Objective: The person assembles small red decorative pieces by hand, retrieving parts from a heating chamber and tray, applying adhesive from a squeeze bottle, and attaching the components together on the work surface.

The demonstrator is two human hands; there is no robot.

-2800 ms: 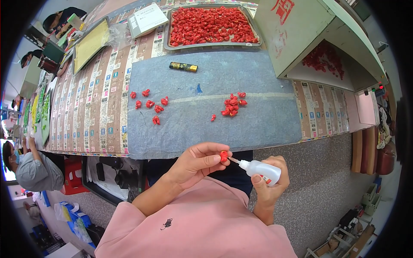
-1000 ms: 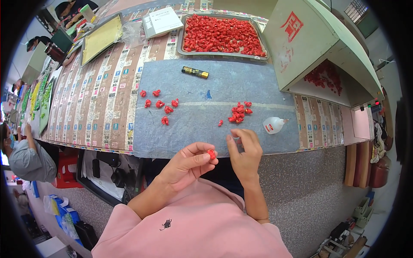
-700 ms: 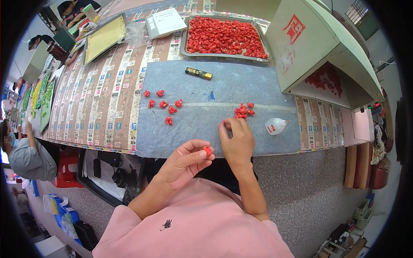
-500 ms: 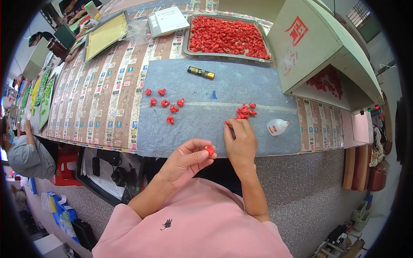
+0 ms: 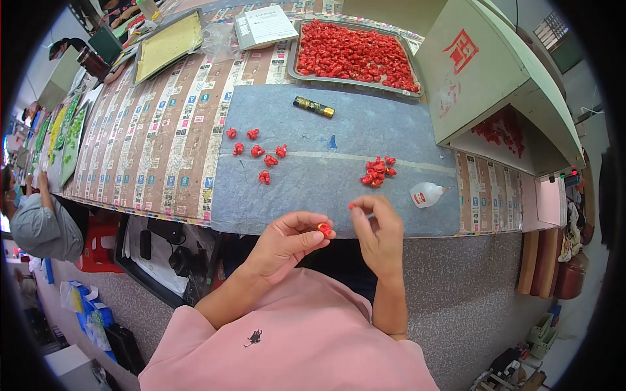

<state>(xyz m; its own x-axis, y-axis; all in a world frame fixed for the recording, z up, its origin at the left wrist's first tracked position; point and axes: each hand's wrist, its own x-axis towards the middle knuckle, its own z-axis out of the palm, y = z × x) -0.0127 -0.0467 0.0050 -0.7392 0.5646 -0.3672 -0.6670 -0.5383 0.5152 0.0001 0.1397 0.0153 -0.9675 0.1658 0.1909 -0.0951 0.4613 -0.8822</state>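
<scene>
Between the thumb and fingers of my left hand (image 5: pixel 290 244) is a small glossy red knobbly piece (image 5: pixel 324 229) with a yellowish spot. It is held just off the front edge of the blue-grey mat (image 5: pixel 313 202). My right hand (image 5: pixel 379 238) pinches a tiny red bit (image 5: pixel 352 206) at its fingertips, a short way to the right of the left hand. Beyond the right hand lies a heap of red knobbly pieces (image 5: pixel 375 173). Several similar red pieces (image 5: pixel 257 151) are spread singly on the left of the mat. A white squeeze bottle (image 5: pixel 426 194) stands right of the heap.
A black-and-gold tube (image 5: pixel 313 107) lies on the mat. Behind it sits a metal tray (image 5: pixel 295 65) filled with red pieces. To its left are a white box (image 5: pixel 266 28) and another tray (image 5: pixel 138 64). A pale open-fronted box (image 5: pixel 482 78) stands right. Another person (image 5: pixel 42 221) is at far left.
My right hand has drawn back from the heap toward me, carrying the tiny red bit. The left hand keeps its piece, turned so more yellow shows. The whole view has shifted slightly.
</scene>
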